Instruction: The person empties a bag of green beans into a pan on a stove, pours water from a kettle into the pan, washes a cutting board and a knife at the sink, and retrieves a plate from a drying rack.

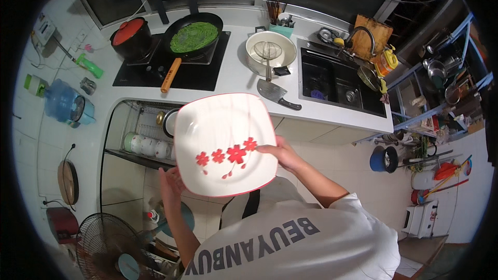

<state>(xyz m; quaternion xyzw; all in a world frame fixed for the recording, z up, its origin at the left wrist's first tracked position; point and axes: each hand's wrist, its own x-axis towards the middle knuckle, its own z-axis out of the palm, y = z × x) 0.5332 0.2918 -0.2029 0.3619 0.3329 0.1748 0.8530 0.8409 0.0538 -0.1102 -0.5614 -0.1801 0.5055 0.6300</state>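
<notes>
A white square plate (229,124) with rounded corners, a red rim and red flowers is held up before my chest. My right hand (283,154) grips its right edge, thumb on the upper face and fingers hidden beneath. At the lower left edge is my left hand (173,181); its fingers are partly behind the plate, and whether they grip it is hard to see. Behind the plate, an open drawer rack (149,124) under the counter holds a row of cups or bowls (146,146).
On the cooktop (202,76) stand a wok of chopped greens (194,37) and a black pot with a red lid (130,39). A cleaver (274,92) lies near a cream pot (253,60) with a wire skimmer (268,51). The black sink (330,81) is rightward; a fan (113,245) stands lower left.
</notes>
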